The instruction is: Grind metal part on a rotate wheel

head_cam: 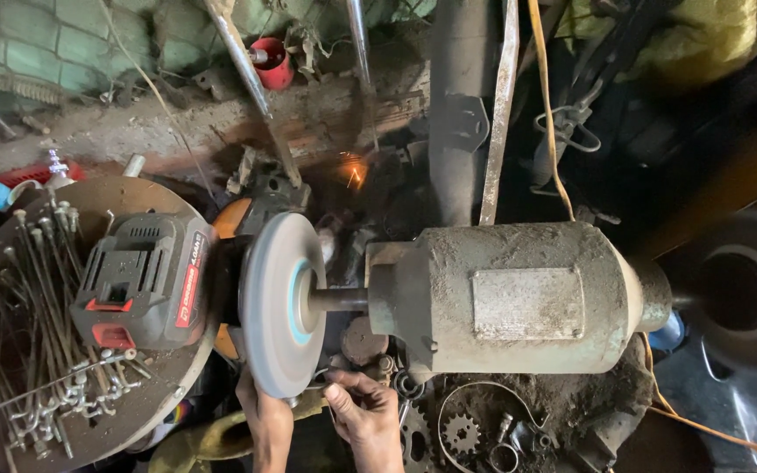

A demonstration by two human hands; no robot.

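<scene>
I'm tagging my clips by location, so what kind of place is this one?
Most likely a small metal or repair workshop. A dusty bench grinder spins a grey grinding wheel with sparks behind it, sprockets lie in the grime below, and a round tray holds long metal rods and a tool battery.

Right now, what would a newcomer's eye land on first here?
The dusty bench grinder motor at centre, with its grey grinding wheel to the left. At the wheel's lower edge the left hand and right hand hold a small metal piece; orange sparks glow behind. A cordless tool battery lies on the round tray of spokes.
</scene>
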